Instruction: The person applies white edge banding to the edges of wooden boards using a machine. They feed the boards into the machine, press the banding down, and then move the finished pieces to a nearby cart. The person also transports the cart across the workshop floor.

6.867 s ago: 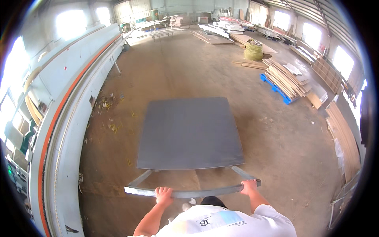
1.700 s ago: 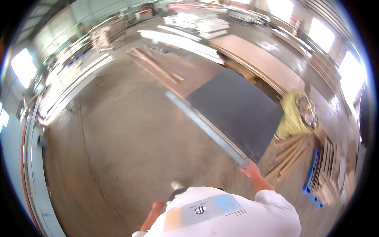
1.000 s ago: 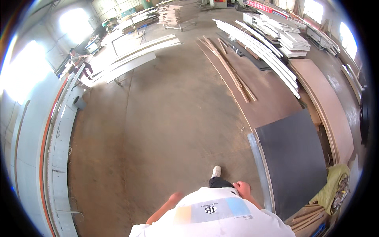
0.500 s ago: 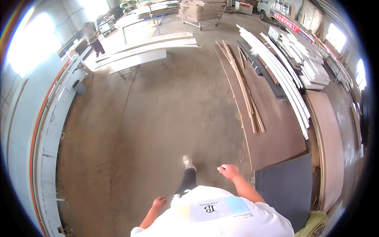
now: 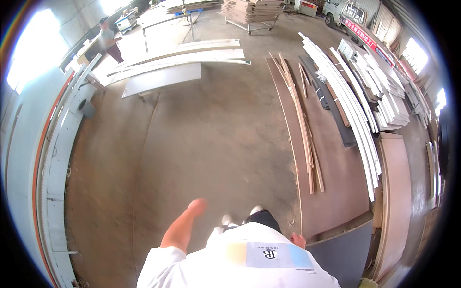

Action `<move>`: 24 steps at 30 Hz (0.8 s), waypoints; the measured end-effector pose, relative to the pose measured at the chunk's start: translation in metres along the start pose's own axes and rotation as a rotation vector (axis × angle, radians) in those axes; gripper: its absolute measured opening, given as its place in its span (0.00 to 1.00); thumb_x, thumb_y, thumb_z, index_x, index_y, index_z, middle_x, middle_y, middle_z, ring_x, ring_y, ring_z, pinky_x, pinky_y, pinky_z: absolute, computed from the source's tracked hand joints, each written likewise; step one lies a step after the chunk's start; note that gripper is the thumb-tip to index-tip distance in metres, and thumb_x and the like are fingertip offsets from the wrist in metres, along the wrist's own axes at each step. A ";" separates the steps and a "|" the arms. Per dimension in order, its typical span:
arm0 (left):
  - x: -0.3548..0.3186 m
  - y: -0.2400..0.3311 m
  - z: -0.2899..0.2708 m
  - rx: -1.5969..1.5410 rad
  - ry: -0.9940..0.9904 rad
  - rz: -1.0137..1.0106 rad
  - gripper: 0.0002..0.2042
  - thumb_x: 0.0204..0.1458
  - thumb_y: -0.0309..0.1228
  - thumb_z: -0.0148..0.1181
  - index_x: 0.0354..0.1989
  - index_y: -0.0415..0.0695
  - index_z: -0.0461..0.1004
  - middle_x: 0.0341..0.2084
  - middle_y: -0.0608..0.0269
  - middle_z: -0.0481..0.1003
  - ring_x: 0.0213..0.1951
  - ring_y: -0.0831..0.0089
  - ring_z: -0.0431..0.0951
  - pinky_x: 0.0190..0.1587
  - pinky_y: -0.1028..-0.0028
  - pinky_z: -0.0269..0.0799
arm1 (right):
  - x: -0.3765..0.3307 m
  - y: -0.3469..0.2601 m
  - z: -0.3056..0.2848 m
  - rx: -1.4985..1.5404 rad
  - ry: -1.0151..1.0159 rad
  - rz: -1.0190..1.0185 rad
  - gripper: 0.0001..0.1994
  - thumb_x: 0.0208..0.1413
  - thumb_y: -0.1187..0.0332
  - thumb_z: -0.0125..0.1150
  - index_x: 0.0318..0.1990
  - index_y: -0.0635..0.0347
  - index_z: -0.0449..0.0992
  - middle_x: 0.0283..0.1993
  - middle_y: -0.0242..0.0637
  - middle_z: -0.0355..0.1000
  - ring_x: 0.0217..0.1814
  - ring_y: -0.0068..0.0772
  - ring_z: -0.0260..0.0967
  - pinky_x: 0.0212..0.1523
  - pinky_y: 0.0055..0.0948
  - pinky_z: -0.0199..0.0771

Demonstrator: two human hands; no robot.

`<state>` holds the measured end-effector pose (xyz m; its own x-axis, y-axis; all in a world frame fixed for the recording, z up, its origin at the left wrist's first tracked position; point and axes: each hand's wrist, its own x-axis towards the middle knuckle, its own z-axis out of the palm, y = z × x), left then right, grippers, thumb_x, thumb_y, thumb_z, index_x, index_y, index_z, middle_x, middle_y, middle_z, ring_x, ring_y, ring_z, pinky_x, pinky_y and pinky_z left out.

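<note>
My left hand (image 5: 197, 206) swings out ahead of my body over the bare concrete floor (image 5: 206, 139). It is smeared by motion, so its fingers do not show clearly, and nothing can be seen in it. Low by my right side is my right hand (image 5: 298, 240), mostly hidden behind my white shirt (image 5: 235, 269). Only a small part of it shows, close to the near end of a brown board (image 5: 336, 211) and a dark grey board (image 5: 343, 249). It appears apart from both.
Thin wood strips (image 5: 305, 129) and long white strips (image 5: 353, 110) lie on boards at right. A long pale-blue machine (image 5: 53, 192) lines the left. White panels (image 5: 163, 79) rest ahead, a person (image 5: 109, 41) stands far left, and a truck (image 5: 343, 12) is far right.
My left hand has swung forward and up, while my right hand has dropped back beside my body. My feet have stepped, and the panels and boards ahead appear nearer.
</note>
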<state>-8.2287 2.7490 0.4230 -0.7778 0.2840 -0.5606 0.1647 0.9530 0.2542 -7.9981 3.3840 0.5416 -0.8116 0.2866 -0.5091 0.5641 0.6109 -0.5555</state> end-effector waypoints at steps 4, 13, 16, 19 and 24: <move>0.146 0.007 -0.135 0.305 0.210 0.238 0.14 0.65 0.38 0.54 0.54 0.51 0.81 0.55 0.59 0.81 0.57 0.57 0.80 0.56 0.60 0.79 | 0.095 -0.042 0.000 -0.025 -0.077 -0.004 0.18 0.61 0.51 0.65 0.39 0.58 0.85 0.34 0.39 0.84 0.33 0.36 0.80 0.36 0.42 0.78; 0.242 0.106 -0.213 -0.983 0.010 -0.296 0.18 0.64 0.41 0.62 0.57 0.44 0.81 0.43 0.61 0.85 0.45 0.67 0.84 0.50 0.66 0.79 | 0.382 -0.164 -0.113 0.006 -0.178 -0.005 0.13 0.62 0.57 0.65 0.41 0.57 0.83 0.33 0.33 0.83 0.31 0.32 0.79 0.29 0.37 0.76; 0.258 0.145 -0.245 -0.974 -0.005 -0.391 0.18 0.63 0.41 0.63 0.56 0.43 0.82 0.43 0.59 0.85 0.44 0.67 0.84 0.49 0.67 0.79 | 0.500 -0.196 -0.178 0.298 -0.126 0.207 0.12 0.63 0.58 0.64 0.41 0.56 0.84 0.32 0.30 0.82 0.31 0.25 0.78 0.29 0.30 0.74; 0.258 0.137 -0.246 -1.042 0.017 -0.541 0.19 0.62 0.42 0.64 0.54 0.41 0.82 0.42 0.58 0.85 0.44 0.66 0.84 0.49 0.67 0.79 | 0.601 -0.288 -0.243 0.160 -0.100 0.104 0.11 0.65 0.59 0.64 0.40 0.57 0.83 0.33 0.29 0.82 0.32 0.20 0.77 0.29 0.26 0.73; 0.311 0.122 -0.267 -1.464 0.044 -0.630 0.14 0.62 0.32 0.62 0.50 0.35 0.81 0.40 0.56 0.81 0.40 0.62 0.82 0.44 0.59 0.79 | 0.746 -0.409 -0.286 0.333 -0.025 -0.022 0.11 0.67 0.59 0.63 0.42 0.57 0.83 0.37 0.28 0.82 0.33 0.20 0.78 0.32 0.24 0.74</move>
<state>-8.6124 2.9252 0.4895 -0.5138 -0.1270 -0.8484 -0.8543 -0.0151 0.5196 -8.8778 3.5589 0.5776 -0.8223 0.2553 -0.5086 0.5688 0.3406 -0.7487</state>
